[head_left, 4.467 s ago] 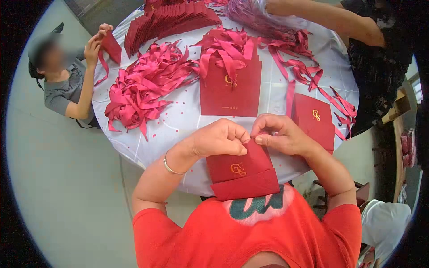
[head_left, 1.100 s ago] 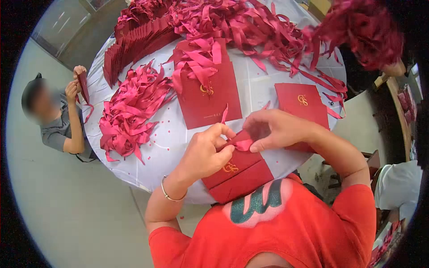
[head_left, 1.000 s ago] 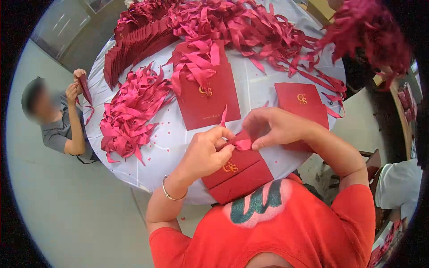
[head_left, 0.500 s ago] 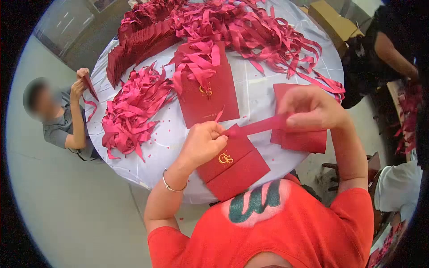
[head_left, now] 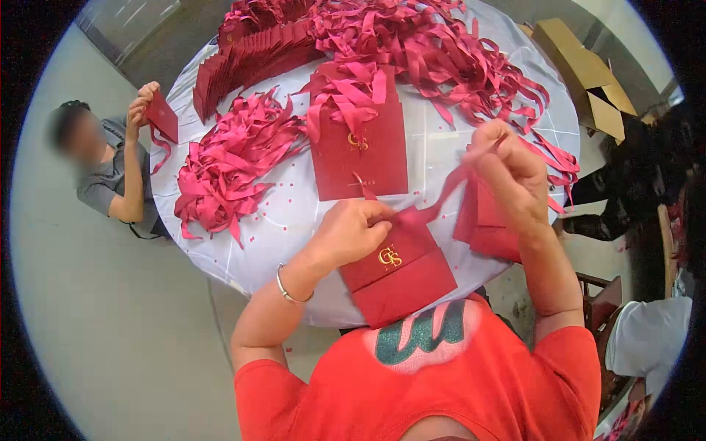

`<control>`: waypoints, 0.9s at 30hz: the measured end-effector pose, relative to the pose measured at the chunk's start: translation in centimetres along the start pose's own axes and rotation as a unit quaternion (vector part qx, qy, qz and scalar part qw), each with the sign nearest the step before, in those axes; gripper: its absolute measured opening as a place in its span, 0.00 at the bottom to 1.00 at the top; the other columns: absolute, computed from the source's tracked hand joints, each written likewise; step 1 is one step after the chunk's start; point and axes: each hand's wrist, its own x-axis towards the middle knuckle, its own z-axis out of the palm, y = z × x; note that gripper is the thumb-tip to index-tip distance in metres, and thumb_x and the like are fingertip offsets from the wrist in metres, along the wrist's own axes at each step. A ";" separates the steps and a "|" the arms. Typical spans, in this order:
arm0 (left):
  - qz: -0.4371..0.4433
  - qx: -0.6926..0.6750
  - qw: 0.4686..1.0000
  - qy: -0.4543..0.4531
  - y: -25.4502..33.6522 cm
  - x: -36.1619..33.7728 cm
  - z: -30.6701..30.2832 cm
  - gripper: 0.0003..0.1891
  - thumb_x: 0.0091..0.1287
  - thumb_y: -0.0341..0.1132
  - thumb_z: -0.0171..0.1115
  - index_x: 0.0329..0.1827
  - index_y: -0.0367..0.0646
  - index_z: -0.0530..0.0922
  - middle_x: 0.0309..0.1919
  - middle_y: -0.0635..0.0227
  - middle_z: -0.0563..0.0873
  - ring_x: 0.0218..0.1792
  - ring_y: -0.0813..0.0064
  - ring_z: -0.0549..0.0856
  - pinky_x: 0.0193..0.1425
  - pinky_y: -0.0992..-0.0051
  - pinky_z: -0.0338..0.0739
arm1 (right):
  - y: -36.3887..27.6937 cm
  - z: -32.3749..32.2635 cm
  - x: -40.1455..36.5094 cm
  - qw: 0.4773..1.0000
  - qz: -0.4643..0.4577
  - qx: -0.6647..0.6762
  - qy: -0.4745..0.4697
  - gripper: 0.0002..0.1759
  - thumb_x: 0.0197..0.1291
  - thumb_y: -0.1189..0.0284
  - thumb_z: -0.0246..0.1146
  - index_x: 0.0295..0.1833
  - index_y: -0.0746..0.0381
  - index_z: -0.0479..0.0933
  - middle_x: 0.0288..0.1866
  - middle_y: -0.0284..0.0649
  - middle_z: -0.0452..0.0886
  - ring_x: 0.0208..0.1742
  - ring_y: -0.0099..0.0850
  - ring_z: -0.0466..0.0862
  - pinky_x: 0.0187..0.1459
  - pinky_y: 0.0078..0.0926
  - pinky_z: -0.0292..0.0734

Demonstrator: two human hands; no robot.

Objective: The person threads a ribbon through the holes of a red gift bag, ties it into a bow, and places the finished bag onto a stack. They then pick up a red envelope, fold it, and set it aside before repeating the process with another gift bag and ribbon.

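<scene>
A red paper bag [head_left: 404, 287] with a gold monogram lies flat at the table's front edge, close to my chest. At its top edge my left hand [head_left: 353, 234] is closed in a pinch on the pink-red ribbon [head_left: 441, 200], whose short tail pokes up beyond the fingers. The exact grip under these fingertips is hidden. My right hand [head_left: 511, 173] is raised to the right, thumb and fingers closed on the ribbon's other end. Between the two hands the ribbon hangs in a slack curve.
A larger red bag [head_left: 360, 165] with ribbons on it lies ahead. Ribbon heaps [head_left: 228, 162] and a row of red bags [head_left: 254, 70] cover the far and left table. More red bags [head_left: 485, 220] lie under my right hand. A person [head_left: 110, 169] at left holds a red piece.
My right hand has lifted and turned, and the ribbon has gone from stretched straight to slack. My left hand stays pinched at the bag's top edge. The view has shifted slightly.
</scene>
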 end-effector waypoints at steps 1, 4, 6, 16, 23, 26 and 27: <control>-0.003 -0.001 1.000 0.001 -0.5 0.0 0.0 0.14 0.60 0.25 0.62 0.49 0.31 0.81 0.32 0.64 0.87 0.34 0.85 0.82 0.35 0.80 0.76 | -0.3 0.8 0.7 0.993 -0.082 -0.080 -0.009 0.05 0.60 0.82 0.64 0.42 0.67 0.81 0.42 0.36 0.80 0.39 0.22 0.77 0.44 0.20 0.73; 0.033 -0.035 0.998 -0.027 -1.3 -0.1 0.0 0.15 0.60 0.26 0.58 0.50 0.33 0.79 0.34 0.53 0.87 0.40 0.71 0.87 0.45 0.71 0.78 | -0.3 3.1 0.5 0.986 0.077 -0.100 -0.111 0.04 0.58 0.82 0.64 0.40 0.69 0.80 0.37 0.44 0.83 0.39 0.34 0.84 0.40 0.28 0.78; 0.021 -0.203 0.978 -0.037 -0.7 -0.2 -0.3 0.16 0.60 0.21 0.55 0.53 0.32 0.72 0.41 0.53 0.86 0.43 0.72 0.85 0.46 0.73 0.77 | 1.7 4.3 0.0 0.972 0.018 -0.154 -0.175 0.07 0.57 0.79 0.65 0.42 0.67 0.82 0.35 0.47 0.84 0.36 0.40 0.85 0.39 0.32 0.79; 0.158 -0.022 0.986 -0.046 0.7 -0.2 -3.7 0.12 0.61 0.19 0.58 0.47 0.36 0.74 0.38 0.68 0.84 0.41 0.84 0.82 0.44 0.82 0.75 | 2.6 3.8 -0.6 0.943 0.187 -0.159 -0.226 0.09 0.54 0.77 0.68 0.42 0.65 0.84 0.36 0.48 0.85 0.37 0.41 0.86 0.40 0.32 0.80; 0.033 -0.159 0.981 -0.102 1.1 -0.7 -4.9 0.11 0.61 0.19 0.61 0.46 0.37 0.75 0.36 0.67 0.87 0.39 0.85 0.83 0.41 0.83 0.77 | 2.8 3.4 -1.0 0.952 0.132 -0.169 -0.218 0.09 0.54 0.78 0.68 0.42 0.65 0.84 0.33 0.44 0.84 0.35 0.34 0.85 0.38 0.27 0.78; 0.008 -0.195 0.969 -0.149 0.7 -0.5 -5.7 0.13 0.61 0.19 0.63 0.47 0.37 0.75 0.36 0.67 0.87 0.39 0.86 0.83 0.41 0.83 0.77 | 2.7 3.3 -1.1 0.951 0.109 -0.191 -0.217 0.09 0.54 0.79 0.68 0.42 0.65 0.84 0.33 0.44 0.84 0.35 0.33 0.85 0.38 0.27 0.78; 0.014 -0.226 0.962 -0.154 0.3 -0.5 -5.7 0.13 0.61 0.19 0.62 0.48 0.36 0.75 0.34 0.68 0.86 0.35 0.88 0.82 0.36 0.85 0.76 | 2.6 3.2 -1.1 0.951 0.108 -0.189 -0.218 0.09 0.54 0.79 0.68 0.42 0.65 0.84 0.33 0.44 0.84 0.35 0.33 0.85 0.38 0.27 0.78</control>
